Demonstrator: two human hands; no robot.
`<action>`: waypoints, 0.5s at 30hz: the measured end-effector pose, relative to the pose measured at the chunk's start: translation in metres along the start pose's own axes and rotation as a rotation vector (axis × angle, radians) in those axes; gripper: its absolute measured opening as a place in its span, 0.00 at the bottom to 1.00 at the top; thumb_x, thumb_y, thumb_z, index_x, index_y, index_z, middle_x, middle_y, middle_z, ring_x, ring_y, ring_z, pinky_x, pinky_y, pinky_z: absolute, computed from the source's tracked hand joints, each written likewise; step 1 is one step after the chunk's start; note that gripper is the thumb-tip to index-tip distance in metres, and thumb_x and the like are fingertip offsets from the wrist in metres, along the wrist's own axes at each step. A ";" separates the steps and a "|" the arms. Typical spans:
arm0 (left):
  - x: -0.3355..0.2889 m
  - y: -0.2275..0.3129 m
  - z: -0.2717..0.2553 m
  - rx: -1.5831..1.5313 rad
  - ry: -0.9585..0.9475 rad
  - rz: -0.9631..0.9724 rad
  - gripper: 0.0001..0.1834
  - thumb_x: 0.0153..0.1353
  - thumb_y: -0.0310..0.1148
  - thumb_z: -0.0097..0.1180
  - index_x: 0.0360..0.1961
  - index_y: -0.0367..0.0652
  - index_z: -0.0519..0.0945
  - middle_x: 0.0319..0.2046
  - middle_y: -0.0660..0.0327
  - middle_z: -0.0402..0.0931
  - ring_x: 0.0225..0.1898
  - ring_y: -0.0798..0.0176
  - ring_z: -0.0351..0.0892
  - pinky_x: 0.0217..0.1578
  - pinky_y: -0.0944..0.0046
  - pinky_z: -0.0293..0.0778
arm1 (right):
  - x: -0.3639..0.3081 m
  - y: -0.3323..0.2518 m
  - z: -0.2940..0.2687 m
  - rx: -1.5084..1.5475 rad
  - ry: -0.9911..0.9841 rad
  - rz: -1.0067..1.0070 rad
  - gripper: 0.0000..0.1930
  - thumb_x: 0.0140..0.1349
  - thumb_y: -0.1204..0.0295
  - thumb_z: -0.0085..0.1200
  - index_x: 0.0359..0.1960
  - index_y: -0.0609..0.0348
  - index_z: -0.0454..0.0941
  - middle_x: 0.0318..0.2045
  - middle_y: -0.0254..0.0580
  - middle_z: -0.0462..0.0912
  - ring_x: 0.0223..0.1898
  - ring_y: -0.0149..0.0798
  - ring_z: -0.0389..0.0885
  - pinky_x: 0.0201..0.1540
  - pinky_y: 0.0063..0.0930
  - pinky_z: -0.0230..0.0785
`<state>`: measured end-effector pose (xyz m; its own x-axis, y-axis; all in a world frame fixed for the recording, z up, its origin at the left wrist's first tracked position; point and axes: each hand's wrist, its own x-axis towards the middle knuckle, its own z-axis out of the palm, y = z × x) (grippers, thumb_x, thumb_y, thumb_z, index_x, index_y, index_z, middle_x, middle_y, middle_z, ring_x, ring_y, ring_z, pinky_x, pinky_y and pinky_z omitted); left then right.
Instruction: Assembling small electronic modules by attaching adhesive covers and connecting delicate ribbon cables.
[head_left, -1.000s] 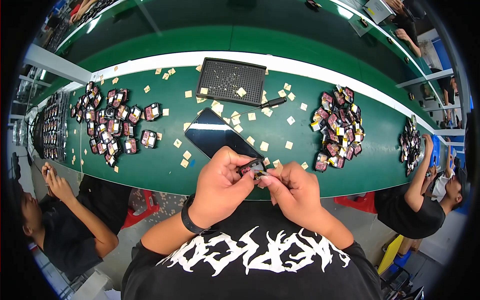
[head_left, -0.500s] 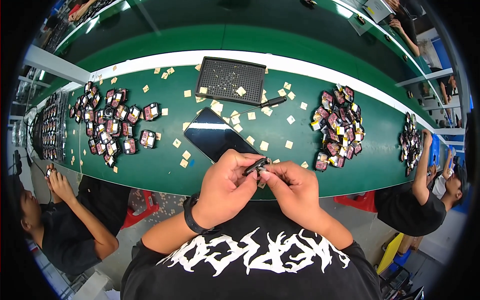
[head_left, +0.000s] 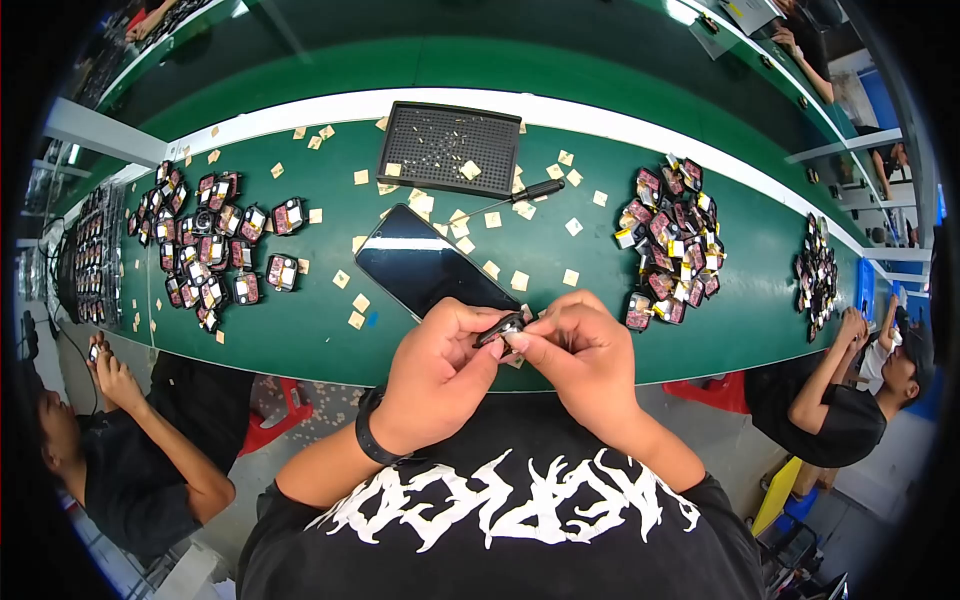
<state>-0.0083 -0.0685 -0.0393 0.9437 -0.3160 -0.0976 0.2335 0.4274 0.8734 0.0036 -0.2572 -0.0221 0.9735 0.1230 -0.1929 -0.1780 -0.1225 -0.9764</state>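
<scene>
Over the table's near edge, both my hands work on a small black electronic unit [head_left: 496, 330] with a rounded casing. My left hand [head_left: 432, 375] is closed round its left side, the thumb on the near edge. At the right end, my right hand [head_left: 585, 362] pinches between thumb and forefinger; the fingertips hide exactly which part they grip. A small pale patch shows on the unit beside the thumbs. Just beyond my hands lies a dark, glossy phone-shaped slab [head_left: 432, 262], set at an angle on the green table [head_left: 560, 235].
Piles of black-cased units stand at left [head_left: 215, 250] and right [head_left: 675, 245]. A black perforated tray [head_left: 448, 150] sits at the back, near a screwdriver [head_left: 538, 190]. Small beige squares [head_left: 520, 281] are scattered about. Co-workers sit on the left [head_left: 130, 450] and right [head_left: 825, 405].
The black unit has tilted a little between my fingers, and my right hand's fingers have shifted on its end. The right co-worker's raised hand has come down. The whole view has shifted slightly.
</scene>
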 end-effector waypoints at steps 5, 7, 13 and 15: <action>-0.002 0.005 0.004 -0.020 0.010 0.064 0.13 0.72 0.13 0.47 0.54 0.33 0.71 0.55 0.51 0.76 0.52 0.65 0.81 0.55 0.63 0.80 | 0.004 -0.005 0.006 0.441 -0.036 0.197 0.10 0.64 0.80 0.68 0.43 0.67 0.81 0.40 0.32 0.77 0.31 0.17 0.73 0.30 0.13 0.67; -0.002 0.005 0.003 -0.017 -0.004 0.056 0.13 0.72 0.12 0.47 0.54 0.33 0.71 0.56 0.51 0.76 0.52 0.65 0.81 0.55 0.62 0.80 | 0.003 -0.001 0.002 0.331 -0.041 0.167 0.10 0.64 0.80 0.67 0.44 0.67 0.81 0.40 0.33 0.77 0.32 0.18 0.74 0.30 0.13 0.68; 0.001 0.001 0.009 0.135 0.056 0.144 0.15 0.70 0.13 0.50 0.56 0.32 0.71 0.55 0.52 0.76 0.51 0.66 0.81 0.53 0.63 0.81 | 0.001 -0.005 -0.004 0.177 -0.104 0.179 0.09 0.68 0.83 0.60 0.48 0.70 0.79 0.41 0.38 0.81 0.37 0.26 0.83 0.41 0.20 0.80; 0.001 0.010 0.008 0.168 0.028 0.038 0.14 0.71 0.14 0.50 0.56 0.32 0.71 0.53 0.52 0.77 0.48 0.67 0.83 0.50 0.64 0.82 | 0.000 -0.006 -0.007 0.155 -0.141 0.191 0.09 0.69 0.82 0.60 0.49 0.69 0.80 0.40 0.37 0.83 0.38 0.25 0.83 0.41 0.19 0.79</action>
<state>-0.0070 -0.0715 -0.0270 0.9580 -0.2772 -0.0740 0.1570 0.2905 0.9439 0.0057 -0.2632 -0.0156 0.8923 0.2496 -0.3762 -0.3872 -0.0056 -0.9220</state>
